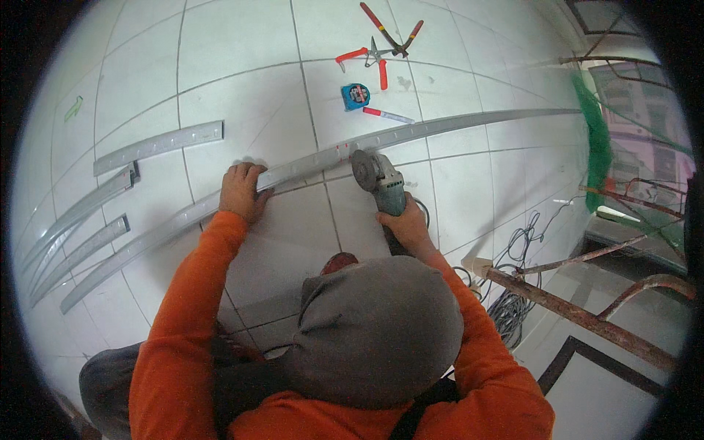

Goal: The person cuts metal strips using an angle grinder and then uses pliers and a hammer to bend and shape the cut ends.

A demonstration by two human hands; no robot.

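A long grey metal profile [301,168] lies slanting across the white tiled floor, with small red marks along it near its middle. My left hand [243,192] presses on the profile left of those marks, its fingers bent over the strip. My right hand [409,224] is wrapped round the body of an angle grinder [390,196]. The grinder's disc is beside the profile's near edge, close to the red marks. I cannot tell whether the disc touches the metal or spins.
Several shorter profiles [161,147] lie at the left. Beyond the long profile are a marker [389,115], a blue tape measure [356,97], red-handled snips [375,55] and long-handled cutters [400,48]. Coiled cable [510,315], a rusty scaffold frame [579,314] and green netting [592,139] are at right.
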